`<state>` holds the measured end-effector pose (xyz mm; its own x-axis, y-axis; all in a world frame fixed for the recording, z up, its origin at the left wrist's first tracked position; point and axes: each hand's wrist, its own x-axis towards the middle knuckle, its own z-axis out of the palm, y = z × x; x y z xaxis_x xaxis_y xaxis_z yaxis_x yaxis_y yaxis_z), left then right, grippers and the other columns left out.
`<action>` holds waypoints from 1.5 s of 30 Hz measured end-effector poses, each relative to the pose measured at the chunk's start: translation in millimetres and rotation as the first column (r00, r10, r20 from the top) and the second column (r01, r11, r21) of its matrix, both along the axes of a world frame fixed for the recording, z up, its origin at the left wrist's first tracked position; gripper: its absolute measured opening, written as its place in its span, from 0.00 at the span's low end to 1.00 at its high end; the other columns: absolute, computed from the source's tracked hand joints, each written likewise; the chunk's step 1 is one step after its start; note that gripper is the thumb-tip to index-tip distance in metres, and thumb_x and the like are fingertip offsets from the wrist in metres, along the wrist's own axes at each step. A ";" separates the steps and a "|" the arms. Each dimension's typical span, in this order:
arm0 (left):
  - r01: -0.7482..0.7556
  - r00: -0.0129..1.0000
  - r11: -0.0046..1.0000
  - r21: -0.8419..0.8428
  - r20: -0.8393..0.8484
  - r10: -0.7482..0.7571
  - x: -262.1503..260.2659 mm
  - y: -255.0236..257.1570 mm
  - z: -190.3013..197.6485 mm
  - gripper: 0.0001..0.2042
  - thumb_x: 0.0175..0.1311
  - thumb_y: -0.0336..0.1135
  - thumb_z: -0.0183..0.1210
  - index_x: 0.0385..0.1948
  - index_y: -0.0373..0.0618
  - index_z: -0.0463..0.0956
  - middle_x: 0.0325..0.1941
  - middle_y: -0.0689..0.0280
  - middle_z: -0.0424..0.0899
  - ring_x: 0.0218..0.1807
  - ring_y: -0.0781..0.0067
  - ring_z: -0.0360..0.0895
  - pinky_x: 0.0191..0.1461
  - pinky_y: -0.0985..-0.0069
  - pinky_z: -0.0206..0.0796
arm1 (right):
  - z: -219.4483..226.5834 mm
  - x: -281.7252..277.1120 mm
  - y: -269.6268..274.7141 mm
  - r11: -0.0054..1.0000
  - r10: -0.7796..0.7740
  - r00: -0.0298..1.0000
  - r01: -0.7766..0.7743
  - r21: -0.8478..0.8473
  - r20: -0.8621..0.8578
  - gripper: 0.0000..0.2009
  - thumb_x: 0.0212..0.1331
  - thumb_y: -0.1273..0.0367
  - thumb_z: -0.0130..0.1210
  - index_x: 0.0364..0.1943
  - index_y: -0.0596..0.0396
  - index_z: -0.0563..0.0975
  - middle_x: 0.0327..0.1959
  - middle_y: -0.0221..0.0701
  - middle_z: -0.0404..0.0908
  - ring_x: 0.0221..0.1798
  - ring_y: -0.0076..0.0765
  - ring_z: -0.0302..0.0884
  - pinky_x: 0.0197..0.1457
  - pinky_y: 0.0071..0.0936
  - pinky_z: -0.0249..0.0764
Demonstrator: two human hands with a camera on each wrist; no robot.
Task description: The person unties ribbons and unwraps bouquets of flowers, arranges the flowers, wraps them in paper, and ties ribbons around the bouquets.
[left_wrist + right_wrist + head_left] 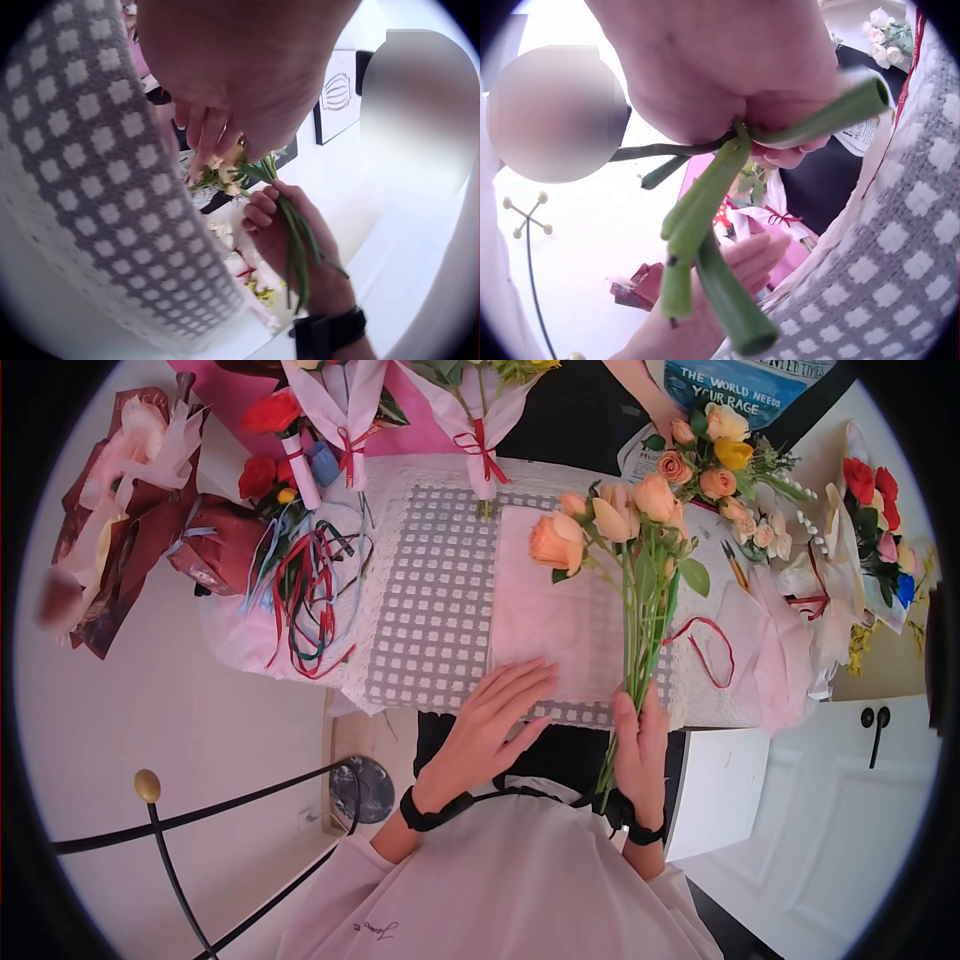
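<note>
My right hand [640, 745] grips a bunch of long green stems [645, 625] near their lower ends. Peach roses [557, 543] and green leaves top the bunch, leaning over a pale pink wrapping sheet [540, 615]. In the right wrist view, the cut stem ends [754, 337] stick out below that hand. My left hand [500, 710] lies with fingers extended at the sheet's lower left edge, holding nothing. The left wrist view shows the left fingers [206, 131] straight, and the right hand [289, 229] curled round the stems.
Grey checked cloth [430, 610] covers the table. Ribbons [310, 595] lie in a tangle at left; a red ribbon [715, 650] curls at right. Wrapped bouquets [480, 435] stand at the back, others at both sides. Scissors [735, 565] and pink sheets [775, 650] lie at right.
</note>
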<state>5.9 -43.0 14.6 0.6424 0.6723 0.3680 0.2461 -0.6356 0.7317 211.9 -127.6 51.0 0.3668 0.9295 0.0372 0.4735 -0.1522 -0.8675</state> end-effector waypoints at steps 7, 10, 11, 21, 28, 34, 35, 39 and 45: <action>0.334 0.836 0.683 -0.650 0.538 0.103 10.8 -31.9 5.9 0.26 0.81 0.41 0.52 0.73 0.37 0.60 0.68 0.50 0.79 0.72 0.58 0.74 0.76 0.62 0.60 | -5.0 -42.6 -9.7 0.950 0.283 0.959 -0.280 0.140 -0.001 0.11 0.69 0.73 0.57 0.48 0.67 0.72 0.25 0.44 0.77 0.27 0.57 0.77 0.31 0.45 0.71; 0.424 0.825 0.533 -0.732 0.555 0.107 13.6 -29.0 14.5 0.24 0.83 0.42 0.48 0.71 0.36 0.59 0.63 0.51 0.83 0.66 0.61 0.78 0.74 0.63 0.63 | -25.9 -56.0 -9.5 0.904 0.360 0.917 -0.388 0.177 0.171 0.13 0.65 0.75 0.59 0.47 0.68 0.71 0.24 0.45 0.78 0.27 0.56 0.80 0.30 0.46 0.73; 0.420 0.828 0.533 -0.735 0.551 0.107 13.4 -29.5 13.9 0.24 0.83 0.42 0.48 0.71 0.36 0.59 0.63 0.51 0.83 0.66 0.61 0.78 0.74 0.63 0.63 | -30.0 -60.2 -11.7 0.909 0.363 0.915 -0.389 0.148 0.173 0.13 0.64 0.75 0.60 0.48 0.68 0.70 0.24 0.45 0.78 0.26 0.55 0.80 0.28 0.46 0.74; 0.393 0.881 0.447 -0.803 0.468 0.067 3.1 -24.2 5.3 0.18 0.86 0.38 0.42 0.65 0.35 0.66 0.57 0.55 0.88 0.58 0.74 0.80 0.67 0.73 0.69 | -40.7 -56.5 -23.9 0.900 0.434 0.890 -0.419 0.123 -0.143 0.17 0.68 0.73 0.60 0.55 0.70 0.71 0.26 0.45 0.80 0.26 0.53 0.81 0.28 0.39 0.71; 0.327 0.921 0.424 -0.845 0.385 0.055 -4.2 -25.4 5.1 0.20 0.84 0.37 0.46 0.69 0.34 0.67 0.63 0.53 0.85 0.61 0.70 0.82 0.64 0.72 0.73 | -47.8 -54.8 -22.9 0.923 0.380 0.862 -0.328 0.202 -0.335 0.12 0.68 0.75 0.62 0.52 0.64 0.79 0.32 0.38 0.84 0.30 0.32 0.82 0.33 0.26 0.76; 0.383 0.891 0.448 -0.808 0.451 0.051 3.7 -25.2 5.9 0.20 0.84 0.33 0.45 0.70 0.32 0.66 0.70 0.54 0.79 0.66 0.69 0.79 0.68 0.71 0.74 | -49.7 -59.2 -27.0 0.958 0.286 0.825 -0.256 0.129 -0.488 0.11 0.67 0.78 0.62 0.51 0.64 0.79 0.35 0.36 0.87 0.34 0.26 0.84 0.36 0.22 0.78; 0.384 0.892 0.446 -0.808 0.450 0.048 5.0 -26.0 6.1 0.20 0.84 0.33 0.45 0.70 0.32 0.66 0.70 0.54 0.79 0.66 0.69 0.79 0.68 0.71 0.74 | -50.9 -59.7 -27.0 0.959 0.284 0.825 -0.253 0.129 -0.489 0.11 0.67 0.78 0.62 0.51 0.64 0.79 0.35 0.36 0.87 0.34 0.26 0.84 0.36 0.22 0.78; 0.399 0.869 0.404 -0.823 0.481 0.121 10.2 -32.2 3.4 0.20 0.85 0.34 0.42 0.71 0.32 0.61 0.71 0.53 0.77 0.66 0.67 0.78 0.68 0.70 0.75 | -51.0 -63.0 -28.7 0.968 0.245 0.837 -0.190 0.162 -0.488 0.13 0.68 0.79 0.61 0.54 0.62 0.75 0.37 0.34 0.88 0.34 0.18 0.82 0.32 0.18 0.78; 0.353 0.874 0.429 -0.831 0.457 0.166 12.8 -34.5 2.3 0.19 0.85 0.34 0.43 0.70 0.34 0.61 0.69 0.54 0.79 0.64 0.70 0.79 0.66 0.71 0.75 | -51.1 -54.6 -29.9 0.975 0.220 0.837 -0.195 0.102 -0.502 0.18 0.67 0.79 0.63 0.57 0.62 0.72 0.38 0.35 0.89 0.36 0.22 0.86 0.39 0.20 0.81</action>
<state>18.7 -77.4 16.9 0.6758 0.7219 -0.1487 -0.2544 0.4178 0.8722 157.4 -157.5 -0.1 0.1445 0.9879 -0.0570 -0.0183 -0.0550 -0.9983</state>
